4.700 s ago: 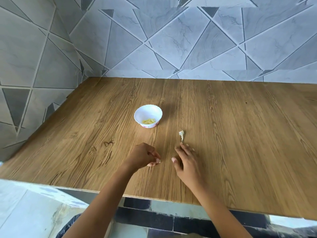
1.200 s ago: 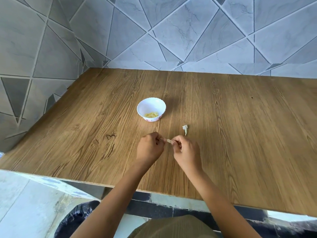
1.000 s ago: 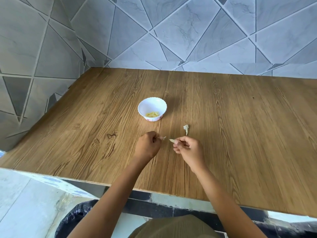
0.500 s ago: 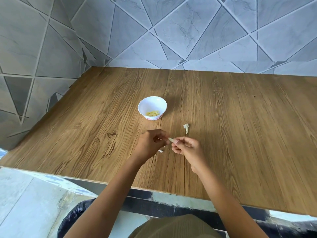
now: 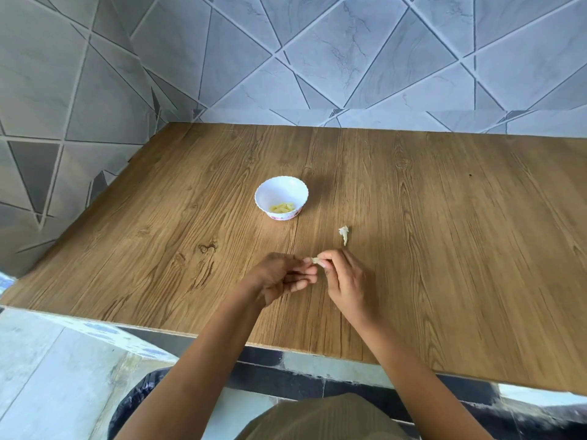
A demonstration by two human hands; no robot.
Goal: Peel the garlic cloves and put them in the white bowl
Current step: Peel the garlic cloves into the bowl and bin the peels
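Observation:
A small pale garlic clove is pinched between the fingertips of my right hand, just above the wooden table. My left hand meets it from the left, its fingertips on the clove's end. Most of the clove is hidden by the fingers. The white bowl stands farther back on the table, left of centre, with several peeled yellowish cloves at its bottom.
A scrap of papery garlic skin lies on the table just beyond my right hand. Grey tiled walls close the table at the back and the left. The table's front edge runs below my wrists.
Both hands came together off the table around the clove. My left hand pulled away briefly, a small white scrap showed on the table beneath it, and now its fingertips are back on the clove.

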